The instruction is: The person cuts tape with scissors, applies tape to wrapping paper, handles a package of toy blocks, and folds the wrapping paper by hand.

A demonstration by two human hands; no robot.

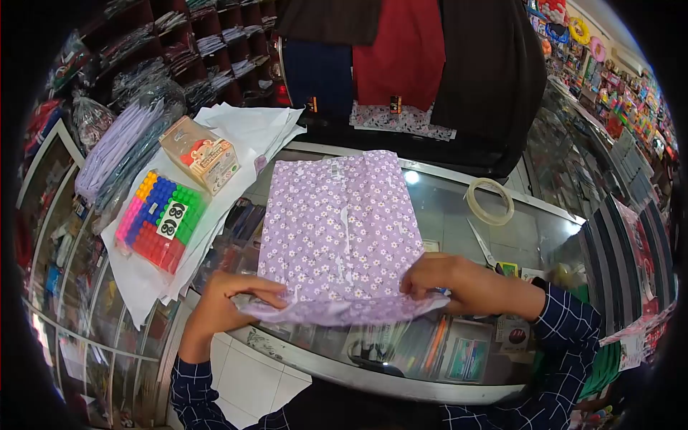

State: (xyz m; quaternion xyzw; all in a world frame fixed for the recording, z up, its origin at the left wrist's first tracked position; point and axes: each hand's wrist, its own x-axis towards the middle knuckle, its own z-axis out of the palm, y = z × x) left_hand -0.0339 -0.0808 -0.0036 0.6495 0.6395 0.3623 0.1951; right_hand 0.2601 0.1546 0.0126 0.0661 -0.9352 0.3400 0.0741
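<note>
Purple wrapping paper [340, 222] with white flowers lies on the glass counter, made up into a flat bag shape with a taped seam down its middle. Its near edge is lifted and bent over. My left hand [233, 297] pinches that edge at its left corner, the thumb on top. At the right corner my right hand [451, 279] has its fingers curled closed on the same edge. Just beyond my right hand, scissors [484, 244] lie on the glass, and a roll of clear tape [490, 201] lies farther back.
White paper sheets [247, 132] at left carry a small brown box [198, 154] and a pack of colourful blocks [159, 221]. Folded trousers [398, 54] hang or lie at the back. Striped goods [616, 265] stand at right. The counter's metal edge [344, 369] runs before me.
</note>
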